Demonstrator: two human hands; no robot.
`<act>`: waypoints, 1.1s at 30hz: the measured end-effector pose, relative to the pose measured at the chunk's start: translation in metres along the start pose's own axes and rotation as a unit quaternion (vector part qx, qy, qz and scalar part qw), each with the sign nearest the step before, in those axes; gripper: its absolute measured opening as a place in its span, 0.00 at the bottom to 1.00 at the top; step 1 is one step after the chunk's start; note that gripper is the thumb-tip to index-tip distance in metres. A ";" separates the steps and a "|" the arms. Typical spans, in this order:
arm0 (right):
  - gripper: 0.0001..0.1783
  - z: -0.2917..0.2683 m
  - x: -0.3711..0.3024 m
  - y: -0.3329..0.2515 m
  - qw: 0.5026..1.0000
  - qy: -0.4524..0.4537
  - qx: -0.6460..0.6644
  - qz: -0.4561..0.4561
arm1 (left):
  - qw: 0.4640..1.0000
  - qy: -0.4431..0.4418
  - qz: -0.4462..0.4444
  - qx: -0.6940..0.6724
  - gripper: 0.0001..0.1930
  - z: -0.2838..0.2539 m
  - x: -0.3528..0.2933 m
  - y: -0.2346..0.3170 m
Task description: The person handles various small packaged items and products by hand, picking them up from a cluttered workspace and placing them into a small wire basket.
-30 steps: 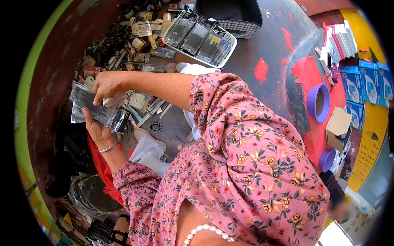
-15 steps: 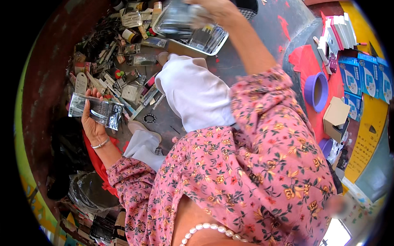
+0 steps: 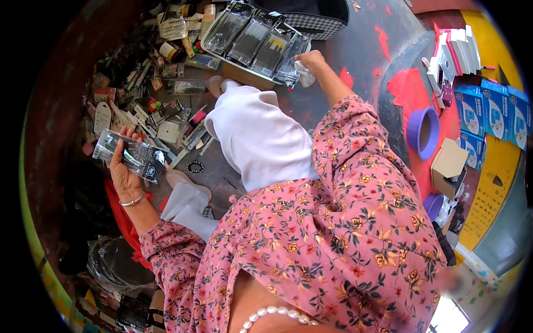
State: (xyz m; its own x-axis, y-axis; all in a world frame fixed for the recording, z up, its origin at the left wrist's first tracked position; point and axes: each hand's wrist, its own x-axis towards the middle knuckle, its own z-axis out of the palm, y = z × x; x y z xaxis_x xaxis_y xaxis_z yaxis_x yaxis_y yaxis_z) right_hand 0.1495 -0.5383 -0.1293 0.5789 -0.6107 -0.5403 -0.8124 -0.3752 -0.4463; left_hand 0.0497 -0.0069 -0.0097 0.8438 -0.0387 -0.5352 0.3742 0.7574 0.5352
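Observation:
My left hand point(image 3: 126, 182) is closed on a clear plastic packet point(image 3: 129, 154) with a black label and thin dark items inside. At the far right corner of a white-rimmed tray point(image 3: 248, 74), my right hand point(image 3: 314, 60) pinches a crumpled white cloth or tissue point(image 3: 305, 74). Several similar flat packets point(image 3: 251, 42) lie side by side across the tray. The nearest one to my right hand point(image 3: 288, 62) is beside its fingers; whether they touch it I cannot tell.
A loose heap of small packaged goods point(image 3: 166, 111) covers the floor at left. A black checked box point(image 3: 311, 22) stands behind the tray. At right are a purple basin point(image 3: 423, 133), blue boxes point(image 3: 471, 108) and a cardboard box point(image 3: 448, 161). A beaded bracelet point(image 3: 195, 166) lies near my foot.
My right hand has come down and right from above the tray, where it was blurred, and now shows the white cloth. The packets sit neatly in view. My left hand keeps its packet.

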 end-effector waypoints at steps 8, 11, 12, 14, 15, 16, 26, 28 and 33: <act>0.28 0.026 0.020 -0.004 0.997 0.039 -0.069 0.022 | 1.000 0.018 -0.011 0.016 0.19 0.007 -0.005 -0.002; 0.26 0.019 0.023 -0.013 0.995 -0.002 -0.097 -0.019 | 1.000 0.020 -0.014 0.014 0.19 0.009 -0.006 -0.001; 0.25 0.016 0.021 -0.009 0.994 -0.017 -0.098 -0.040 | 1.000 0.017 -0.012 0.015 0.19 0.011 -0.009 -0.002; 0.25 0.005 0.027 -0.007 0.992 -0.058 -0.104 -0.045 | 1.000 -0.004 -0.017 0.005 0.18 0.010 -0.007 -0.005; 0.23 0.005 0.026 -0.004 0.988 -0.067 -0.135 -0.038 | 1.000 0.012 -0.017 0.016 0.18 0.009 -0.007 -0.004; 0.22 0.003 0.026 -0.003 0.983 -0.075 -0.167 -0.031 | 0.999 0.028 -0.018 0.027 0.18 0.009 -0.006 -0.005; 0.25 -0.028 -0.045 -0.030 0.962 0.072 -0.240 -0.104 | 0.997 0.035 -0.006 0.062 0.19 0.010 -0.011 -0.002; 0.28 -0.029 -0.049 -0.024 0.971 0.027 -0.222 -0.083 | 0.997 0.035 -0.007 0.066 0.19 0.010 -0.011 -0.002; 0.27 -0.001 -0.038 0.007 0.971 -0.096 -0.200 -0.083 | 0.997 0.037 -0.010 0.061 0.20 0.013 -0.013 -0.001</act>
State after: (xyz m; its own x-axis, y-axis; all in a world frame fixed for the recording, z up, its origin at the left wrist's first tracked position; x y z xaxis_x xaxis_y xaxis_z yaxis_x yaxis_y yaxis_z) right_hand 0.1212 -0.5180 -0.1116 0.6758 -0.3906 -0.6251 -0.6458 -0.7225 -0.2468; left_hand 0.0433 -0.0152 0.0053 0.8070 -0.0013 -0.5905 0.4383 0.6715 0.5975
